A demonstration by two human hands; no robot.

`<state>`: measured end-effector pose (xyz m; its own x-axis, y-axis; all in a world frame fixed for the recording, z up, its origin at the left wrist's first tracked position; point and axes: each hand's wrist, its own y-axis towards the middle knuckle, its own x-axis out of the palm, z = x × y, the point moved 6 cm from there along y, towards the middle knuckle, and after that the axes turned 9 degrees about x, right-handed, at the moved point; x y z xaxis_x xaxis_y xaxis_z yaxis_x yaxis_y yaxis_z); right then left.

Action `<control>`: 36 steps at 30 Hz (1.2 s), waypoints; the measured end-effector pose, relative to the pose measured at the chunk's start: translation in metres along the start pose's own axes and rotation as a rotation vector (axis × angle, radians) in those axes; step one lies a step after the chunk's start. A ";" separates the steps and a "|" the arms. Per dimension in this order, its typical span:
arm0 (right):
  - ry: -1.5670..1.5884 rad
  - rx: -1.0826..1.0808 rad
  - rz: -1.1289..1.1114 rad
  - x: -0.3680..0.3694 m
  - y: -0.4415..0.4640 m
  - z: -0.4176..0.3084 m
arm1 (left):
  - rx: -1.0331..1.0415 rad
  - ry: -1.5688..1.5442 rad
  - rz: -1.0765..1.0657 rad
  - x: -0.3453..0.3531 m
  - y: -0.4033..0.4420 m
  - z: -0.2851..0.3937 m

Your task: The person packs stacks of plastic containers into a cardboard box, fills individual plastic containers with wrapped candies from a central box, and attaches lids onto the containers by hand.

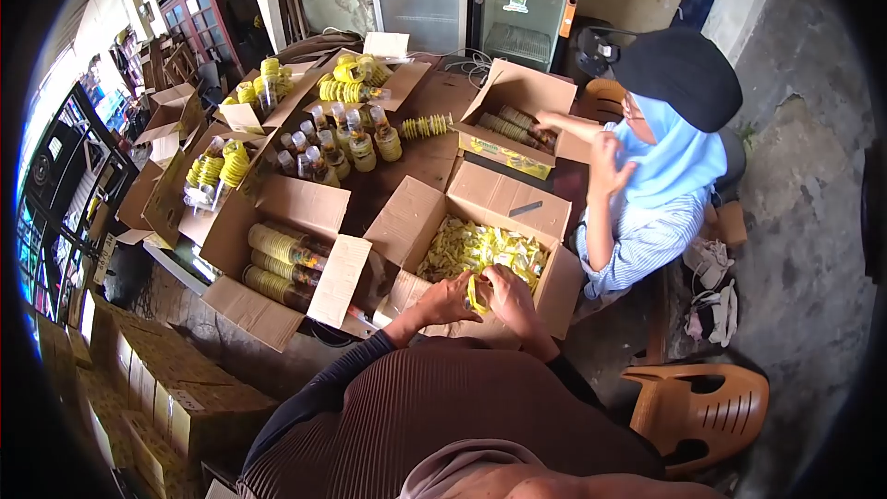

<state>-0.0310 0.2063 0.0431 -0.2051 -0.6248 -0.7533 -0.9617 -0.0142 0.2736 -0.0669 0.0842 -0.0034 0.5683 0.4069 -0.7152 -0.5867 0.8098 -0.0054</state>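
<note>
Now pinching a yellow strip [475, 296] over the near edge of an open carton [404, 222]

Holds the yellow strip between the left hand [450, 301] and the right hand [511, 300], with the fingers of both drawn in narrow around it and nearly meeting. Has loose yellow strips [476, 249] heaped inside the open carton, just beyond the hands, with the flaps folded outward.

Has a left-hand carton [227, 229] open nearby too, with three ring-wrapped bottles [274, 263] lying side by side inside. Beyond, on the brown worktop [439, 91], shows a cluster of upright clear bottles [360, 146] wrapped in pale yellow rings, with a stack of yellow rings [427, 126] lying on its side just to the right. Farther left, shows more open cartons [166, 199] holding bottles and bright yellow rings.

To the right, shows a co-worker [661, 176] in a dark cap, light blue head covering and striped sleeves, with one hand [552, 122] reaching into a carton printed "Lemon" [502, 156] and the other hand [610, 166] raised. Inside that carton, shows ring-wrapped bottles lying down, too shaded to count surely. Near the lower right, has an orange-brown plastic chair [661, 407] standing on the grey floor [795, 222]. Behind the worktop, shows two glass-door coolers [420, 0] side by side.
</note>
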 end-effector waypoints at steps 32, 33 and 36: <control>0.570 0.184 -0.272 0.028 -0.012 0.029 | 0.381 -0.181 0.110 0.002 -0.016 -0.008; 0.633 0.193 -0.247 0.029 -0.014 0.030 | 0.327 -0.108 0.099 -0.002 -0.018 -0.003; 0.750 0.340 -0.240 0.050 -0.020 0.056 | 0.211 0.064 0.070 -0.011 -0.021 0.016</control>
<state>-0.0324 0.2194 -0.0333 0.0695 -0.9877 -0.1402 -0.9906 -0.0517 -0.1270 -0.0520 0.0691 0.0159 0.4890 0.4430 -0.7514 -0.4858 0.8538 0.1872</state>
